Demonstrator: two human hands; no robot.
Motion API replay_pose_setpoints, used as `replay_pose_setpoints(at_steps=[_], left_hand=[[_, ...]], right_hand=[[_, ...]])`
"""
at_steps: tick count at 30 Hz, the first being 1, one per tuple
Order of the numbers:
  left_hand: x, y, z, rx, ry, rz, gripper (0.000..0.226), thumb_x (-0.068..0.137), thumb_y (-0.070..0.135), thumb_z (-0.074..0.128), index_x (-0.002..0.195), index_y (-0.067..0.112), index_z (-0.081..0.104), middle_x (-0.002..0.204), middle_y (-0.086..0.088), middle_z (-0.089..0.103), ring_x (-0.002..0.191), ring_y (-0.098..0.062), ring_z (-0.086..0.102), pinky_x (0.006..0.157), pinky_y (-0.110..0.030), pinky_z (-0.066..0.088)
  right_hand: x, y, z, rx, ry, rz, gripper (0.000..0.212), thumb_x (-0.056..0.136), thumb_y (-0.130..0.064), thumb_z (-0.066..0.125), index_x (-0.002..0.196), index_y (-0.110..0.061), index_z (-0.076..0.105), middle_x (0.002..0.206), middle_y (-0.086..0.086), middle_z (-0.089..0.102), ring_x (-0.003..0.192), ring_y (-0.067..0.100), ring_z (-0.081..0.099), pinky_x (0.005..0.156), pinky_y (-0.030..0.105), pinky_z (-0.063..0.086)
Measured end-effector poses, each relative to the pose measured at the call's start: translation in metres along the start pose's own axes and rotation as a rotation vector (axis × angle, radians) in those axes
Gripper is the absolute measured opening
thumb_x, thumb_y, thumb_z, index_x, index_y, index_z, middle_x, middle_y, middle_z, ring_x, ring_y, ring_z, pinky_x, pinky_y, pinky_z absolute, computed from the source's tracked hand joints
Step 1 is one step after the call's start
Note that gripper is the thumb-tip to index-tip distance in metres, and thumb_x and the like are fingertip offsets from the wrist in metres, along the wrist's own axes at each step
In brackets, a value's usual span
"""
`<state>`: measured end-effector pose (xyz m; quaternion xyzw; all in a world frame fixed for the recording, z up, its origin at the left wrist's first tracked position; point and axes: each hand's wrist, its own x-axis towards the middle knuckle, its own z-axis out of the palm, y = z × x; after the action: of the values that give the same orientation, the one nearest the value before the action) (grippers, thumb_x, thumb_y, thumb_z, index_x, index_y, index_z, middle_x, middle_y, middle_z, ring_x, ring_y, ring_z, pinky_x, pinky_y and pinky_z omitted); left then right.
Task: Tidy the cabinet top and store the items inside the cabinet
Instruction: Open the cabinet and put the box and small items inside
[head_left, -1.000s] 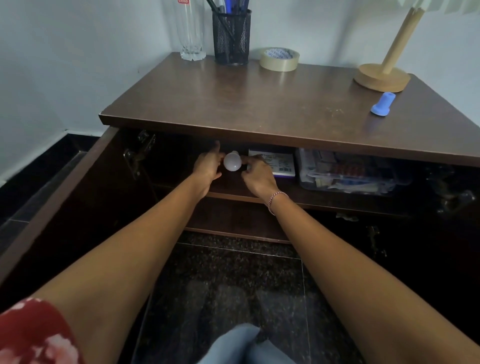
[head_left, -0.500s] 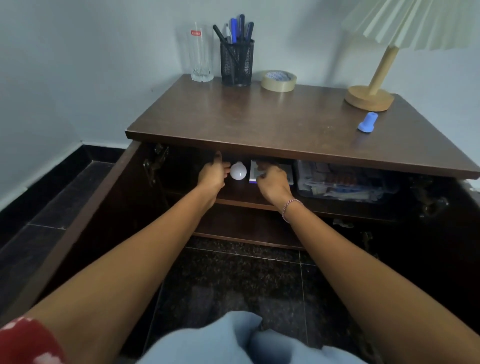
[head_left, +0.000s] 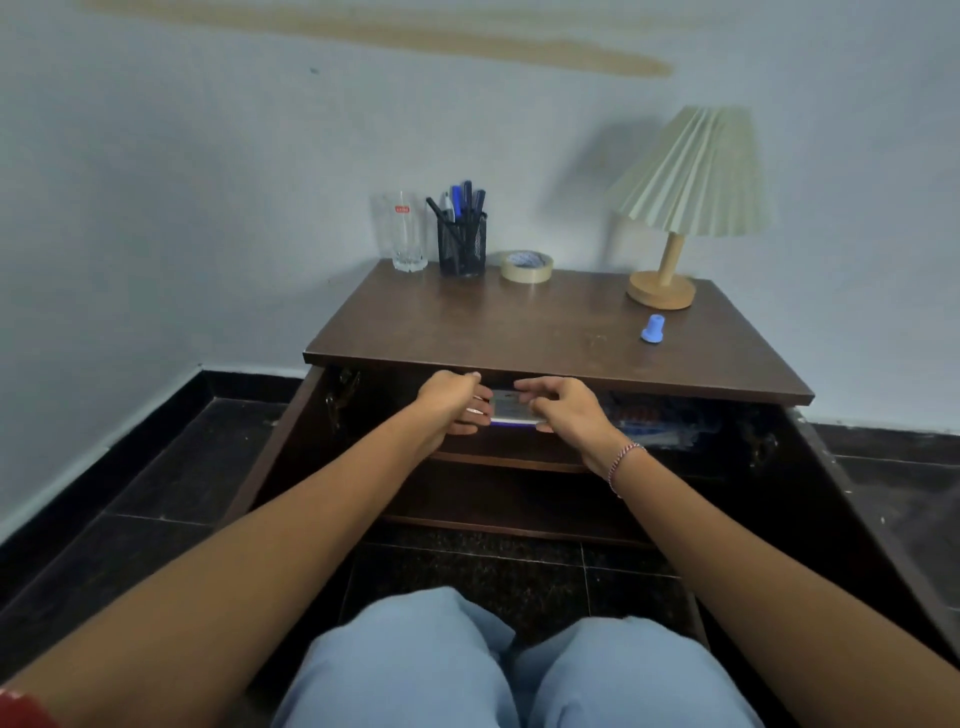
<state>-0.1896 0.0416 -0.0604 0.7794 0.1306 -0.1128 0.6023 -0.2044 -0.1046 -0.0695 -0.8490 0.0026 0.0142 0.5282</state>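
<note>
Left hand (head_left: 451, 402) and right hand (head_left: 558, 405) both closing on flat white box (head_left: 511, 410), sitting on upper shelf (head_left: 511, 460) inside dark wooden cabinet (head_left: 545, 332). Clear glass tumbler (head_left: 404, 231), black mesh pen holder (head_left: 462, 244), tape roll (head_left: 527, 266), small blue plastic piece (head_left: 652, 328) awaiting storage on surface.

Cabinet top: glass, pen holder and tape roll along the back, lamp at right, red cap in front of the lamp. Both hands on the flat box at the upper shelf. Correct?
One error: the cap in front of the lamp is blue, not red, as the head view shows. The rest holds: glass, pen holder and tape roll along the back, left hand and right hand on the flat box.
</note>
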Motion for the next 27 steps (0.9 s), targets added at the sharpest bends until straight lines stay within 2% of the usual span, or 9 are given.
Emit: replay_pose_setpoints(at_steps=[2, 4, 7, 10, 12, 16, 20, 24, 27], left_hand=[[-0.012, 0.014, 0.001, 0.0, -0.062, 0.027, 0.041, 0.102, 0.027, 0.032, 0.113, 0.002, 0.062, 0.091, -0.01, 0.068, 0.075, -0.018, 0.065, 0.069, -0.026, 0.051], [-0.022, 0.03, 0.005, -0.007, -0.096, 0.055, 0.04, 0.102, 0.024, 0.032, 0.115, -0.001, 0.06, 0.094, -0.013, 0.067, 0.077, -0.022, 0.066, 0.067, -0.025, 0.051], [-0.033, 0.052, 0.015, -0.019, -0.096, 0.11, 0.038, 0.102, 0.023, 0.034, 0.113, -0.001, 0.061, 0.107, -0.019, 0.068, 0.077, -0.023, 0.066, 0.069, -0.024, 0.051], [-0.037, 0.073, 0.031, -0.074, -0.073, 0.161, 0.034, 0.101, 0.02, 0.038, 0.112, -0.002, 0.062, 0.11, -0.019, 0.068, 0.08, -0.022, 0.065, 0.07, -0.022, 0.051], [-0.038, 0.087, 0.044, -0.113, -0.067, 0.182, 0.032, 0.1, 0.017, 0.04, 0.112, -0.003, 0.062, 0.111, -0.02, 0.066, 0.088, -0.023, 0.063, 0.071, -0.022, 0.051], [-0.034, 0.102, 0.079, -0.106, -0.073, 0.211, 0.025, 0.097, 0.012, 0.046, 0.109, -0.001, 0.064, 0.103, -0.015, 0.065, 0.092, -0.021, 0.062, 0.081, -0.029, 0.052], [-0.011, 0.106, 0.111, -0.076, -0.102, 0.217, 0.02, 0.095, 0.016, 0.047, 0.103, 0.007, 0.062, 0.1, -0.01, 0.061, 0.091, -0.021, 0.056, 0.095, -0.036, 0.048], [0.007, 0.105, 0.139, -0.1, -0.159, 0.206, 0.04, 0.098, 0.022, 0.043, 0.134, 0.004, 0.048, 0.138, -0.012, 0.05, 0.128, -0.023, 0.047, 0.111, -0.039, 0.036], [0.02, 0.1, 0.157, -0.198, -0.165, 0.187, 0.045, 0.099, 0.025, 0.04, 0.139, 0.004, 0.041, 0.147, -0.01, 0.041, 0.134, -0.023, 0.039, 0.112, -0.036, 0.033]], right_hand=[[-0.005, -0.011, -0.013, 0.011, -0.026, -0.017, 0.034, 0.094, 0.0, 0.041, 0.118, -0.007, 0.064, 0.102, 0.005, 0.066, 0.089, 0.011, 0.058, 0.075, 0.027, 0.049], [-0.008, -0.021, -0.026, 0.004, -0.046, -0.033, 0.034, 0.093, 0.0, 0.039, 0.116, -0.008, 0.064, 0.094, 0.004, 0.066, 0.078, 0.009, 0.058, 0.067, 0.021, 0.048], [-0.008, -0.034, -0.047, -0.024, -0.019, -0.061, 0.034, 0.092, -0.002, 0.04, 0.113, -0.012, 0.065, 0.092, 0.001, 0.067, 0.077, 0.007, 0.06, 0.061, 0.015, 0.047], [-0.003, -0.042, -0.069, -0.026, 0.077, -0.084, 0.034, 0.091, 0.0, 0.041, 0.112, -0.006, 0.066, 0.094, 0.006, 0.067, 0.077, 0.009, 0.059, 0.06, 0.013, 0.045], [0.004, -0.043, -0.083, -0.047, 0.149, -0.089, 0.031, 0.09, 0.001, 0.044, 0.112, -0.004, 0.066, 0.102, 0.012, 0.069, 0.083, 0.012, 0.059, 0.068, 0.016, 0.046], [0.022, -0.031, -0.113, -0.147, 0.301, -0.042, 0.033, 0.091, -0.003, 0.047, 0.119, -0.007, 0.063, 0.121, 0.014, 0.064, 0.102, 0.017, 0.058, 0.099, 0.031, 0.046], [0.045, -0.013, -0.139, -0.142, 0.352, 0.052, 0.038, 0.088, 0.001, 0.048, 0.125, -0.001, 0.057, 0.125, 0.019, 0.06, 0.118, 0.029, 0.055, 0.095, 0.028, 0.043], [0.068, 0.004, -0.151, -0.052, 0.378, 0.131, 0.045, 0.088, 0.002, 0.045, 0.132, 0.001, 0.049, 0.135, 0.018, 0.052, 0.127, 0.028, 0.048, 0.098, 0.027, 0.039], [0.084, 0.018, -0.145, 0.023, 0.464, 0.159, 0.036, 0.09, 0.0, 0.046, 0.124, 0.007, 0.054, 0.13, 0.022, 0.056, 0.123, 0.032, 0.052, 0.1, 0.031, 0.042]])
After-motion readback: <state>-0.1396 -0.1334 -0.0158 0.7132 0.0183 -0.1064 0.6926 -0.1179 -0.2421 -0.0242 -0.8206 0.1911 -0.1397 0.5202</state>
